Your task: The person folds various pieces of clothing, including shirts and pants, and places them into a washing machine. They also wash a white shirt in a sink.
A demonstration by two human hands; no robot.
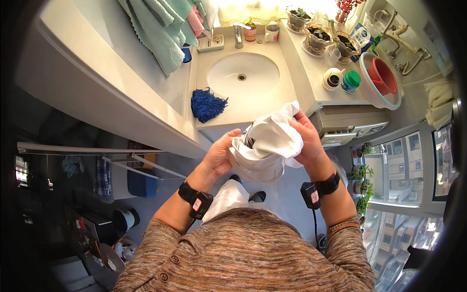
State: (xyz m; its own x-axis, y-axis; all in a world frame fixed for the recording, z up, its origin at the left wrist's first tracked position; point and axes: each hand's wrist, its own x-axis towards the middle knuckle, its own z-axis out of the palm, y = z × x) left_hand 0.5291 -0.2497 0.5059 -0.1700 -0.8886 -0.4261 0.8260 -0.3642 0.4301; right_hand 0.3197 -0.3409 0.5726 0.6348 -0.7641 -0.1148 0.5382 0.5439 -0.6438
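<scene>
Both my hands hold a bunched white cloth [270, 146] with a dark printed patch on its left part, in front of the counter's edge. My left hand [222, 153] grips its left side, thumb on top. At the upper right, my right hand [308, 137] pinches a raised fold, with its fingers partly hidden by the fabric. Beyond the cloth is an oval white washbasin [226, 78] set in a pale countertop [248, 109]. A shaggy blue cleaning mitt or cloth [208, 105] lies on the counter left of the basin.
Behind the basin stand a chrome faucet [238, 36], a soap bottle [250, 31] and a mug [271, 33]. On the right ledge are potted succulents [317, 38], a green-lidded jar [351, 82] and tilted basins [381, 78]. Towels [157, 36] hang at upper left, above a drying rack [135, 160].
</scene>
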